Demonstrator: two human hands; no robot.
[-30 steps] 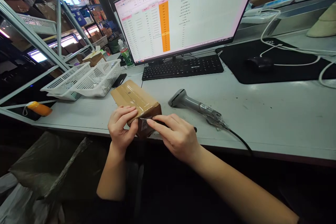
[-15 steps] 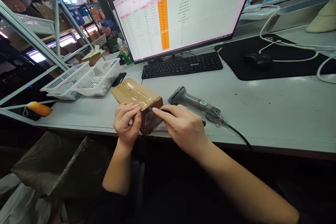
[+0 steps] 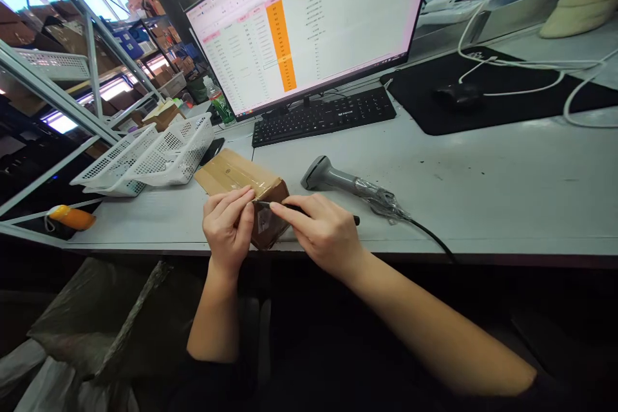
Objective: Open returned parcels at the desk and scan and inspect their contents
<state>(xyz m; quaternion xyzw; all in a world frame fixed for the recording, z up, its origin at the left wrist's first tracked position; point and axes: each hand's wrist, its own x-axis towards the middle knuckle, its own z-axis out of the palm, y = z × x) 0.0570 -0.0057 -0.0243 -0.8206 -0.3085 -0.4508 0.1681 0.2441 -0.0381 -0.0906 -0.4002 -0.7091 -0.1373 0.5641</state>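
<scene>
While our left hand (image 3: 224, 226) pinches the box (image 3: 235, 171) by its near top edge, fingers nearly closed, our right hand (image 3: 326, 228) has its fingers curled round a knife (image 3: 263, 205) | box at the front edge of the desk (image 3: 458, 199) | we'd best keep the blade shallow, left thumb clear

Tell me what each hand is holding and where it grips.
The left hand holds the cardboard box by its near left corner; the right hand holds a slim bladed tool by its dark handle.
</scene>
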